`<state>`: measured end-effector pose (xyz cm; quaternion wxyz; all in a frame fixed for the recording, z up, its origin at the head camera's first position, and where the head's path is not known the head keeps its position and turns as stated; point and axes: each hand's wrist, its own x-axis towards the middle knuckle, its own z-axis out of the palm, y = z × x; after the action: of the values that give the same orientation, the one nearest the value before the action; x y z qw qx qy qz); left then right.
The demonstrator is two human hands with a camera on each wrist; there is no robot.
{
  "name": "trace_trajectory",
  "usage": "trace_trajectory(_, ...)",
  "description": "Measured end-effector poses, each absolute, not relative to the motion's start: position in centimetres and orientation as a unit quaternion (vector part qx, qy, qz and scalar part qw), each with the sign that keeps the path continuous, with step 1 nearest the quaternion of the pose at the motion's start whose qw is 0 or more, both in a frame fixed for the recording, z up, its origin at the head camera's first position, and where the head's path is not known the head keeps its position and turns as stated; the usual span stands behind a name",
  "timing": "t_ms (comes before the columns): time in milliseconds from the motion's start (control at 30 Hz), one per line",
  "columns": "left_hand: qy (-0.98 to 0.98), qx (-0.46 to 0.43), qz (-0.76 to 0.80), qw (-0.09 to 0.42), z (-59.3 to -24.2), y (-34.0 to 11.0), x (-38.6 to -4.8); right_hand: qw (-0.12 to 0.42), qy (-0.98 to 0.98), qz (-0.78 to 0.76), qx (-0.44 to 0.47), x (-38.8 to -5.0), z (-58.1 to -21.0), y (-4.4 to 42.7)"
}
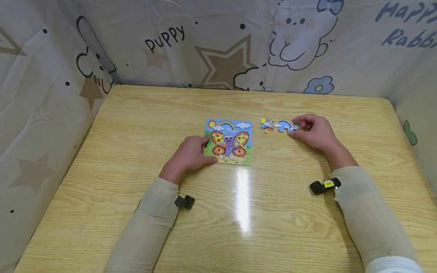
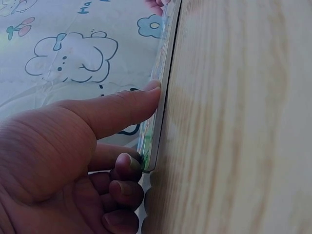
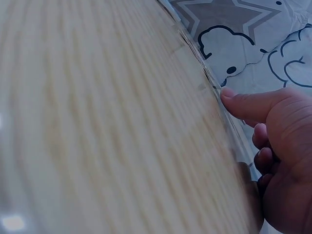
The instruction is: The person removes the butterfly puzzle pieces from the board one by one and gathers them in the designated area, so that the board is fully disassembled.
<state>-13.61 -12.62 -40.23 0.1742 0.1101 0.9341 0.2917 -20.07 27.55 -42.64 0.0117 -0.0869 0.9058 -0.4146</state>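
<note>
A square butterfly jigsaw board (image 1: 228, 141) lies flat on the table, printed with a sun, a rainbow and clouds. My left hand (image 1: 195, 152) holds its lower left corner, thumb along the near edge and fingers at the left side. Farther right, my right hand (image 1: 315, 131) pinches the right end of a blue jigsaw piece (image 1: 284, 125) with a rainbow on it, between thumb and forefinger. Just left of that lies another jigsaw piece (image 1: 266, 124) with a yellow sun. In the right wrist view the right thumb (image 3: 239, 103) shows, with the pieces seen edge-on and hard to make out.
The wooden table (image 1: 273, 212) has a bright light reflection in front of the board. Behind and at both sides hangs a printed cloth (image 1: 218, 22) with cartoon animals and stars. A small black camera sits on each wrist.
</note>
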Motion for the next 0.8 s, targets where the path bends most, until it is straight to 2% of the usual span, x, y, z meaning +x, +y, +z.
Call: trace_trajectory(800,0.932,0.108,0.296,0.180,-40.01,-12.59,-13.55,0.013,0.915,-0.395,-0.081,-20.27,-42.66,27.63)
